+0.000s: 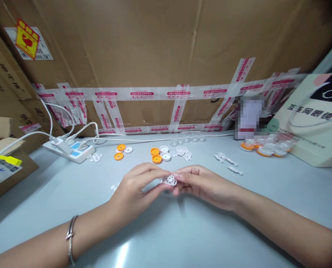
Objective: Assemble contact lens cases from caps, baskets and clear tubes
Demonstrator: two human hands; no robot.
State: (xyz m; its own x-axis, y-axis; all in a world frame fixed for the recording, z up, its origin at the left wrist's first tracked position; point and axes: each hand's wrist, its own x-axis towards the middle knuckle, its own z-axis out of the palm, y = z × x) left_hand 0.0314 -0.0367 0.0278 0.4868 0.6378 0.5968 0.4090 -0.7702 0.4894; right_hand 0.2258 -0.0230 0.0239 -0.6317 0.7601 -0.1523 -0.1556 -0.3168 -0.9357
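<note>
Between my two hands, a little above the table (166, 230), is a small white openwork plastic piece (170, 180). My left hand (140, 184) pinches it from the left between thumb and fingers. The fingertips of my right hand (199, 184) close on its right side and partly cover it. Beyond my hands lie orange and white round pieces (156, 159) and several white openwork pieces (184, 152). Small white parts (114, 187) show partly behind my left hand.
A white power strip (70, 149) with cables stands at the left, beside an open cardboard box (17, 171). White slender parts (227, 160), clear-and-orange round assemblies (266, 147) and a paper bag (316, 123) are at the right. A large taped carton (143, 48) forms the back.
</note>
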